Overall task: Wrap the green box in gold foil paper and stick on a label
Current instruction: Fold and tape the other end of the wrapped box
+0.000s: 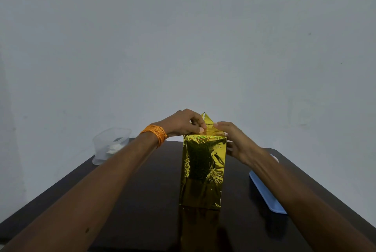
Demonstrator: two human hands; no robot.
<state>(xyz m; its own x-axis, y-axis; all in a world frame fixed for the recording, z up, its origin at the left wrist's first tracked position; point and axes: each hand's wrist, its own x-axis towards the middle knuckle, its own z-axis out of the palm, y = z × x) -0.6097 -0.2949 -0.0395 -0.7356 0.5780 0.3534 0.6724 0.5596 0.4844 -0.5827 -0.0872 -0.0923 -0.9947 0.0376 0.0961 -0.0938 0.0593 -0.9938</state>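
The box is wholly hidden from me under the gold foil [203,170]. The right forearm [305,201] blocks part of the blue tray [266,194]. I can't make out what lies in the clear tub [110,144]: too blurred. The bench [142,190] runs off the bottom edge.

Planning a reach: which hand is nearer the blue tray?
Right. The right hand touches the gold box's right side, beyond the blue tray; the left hand pinches the foil flap on top, farther left.

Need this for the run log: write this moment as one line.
stage: top fold | left hand: pinches foil flap | right hand: presses wrapped box
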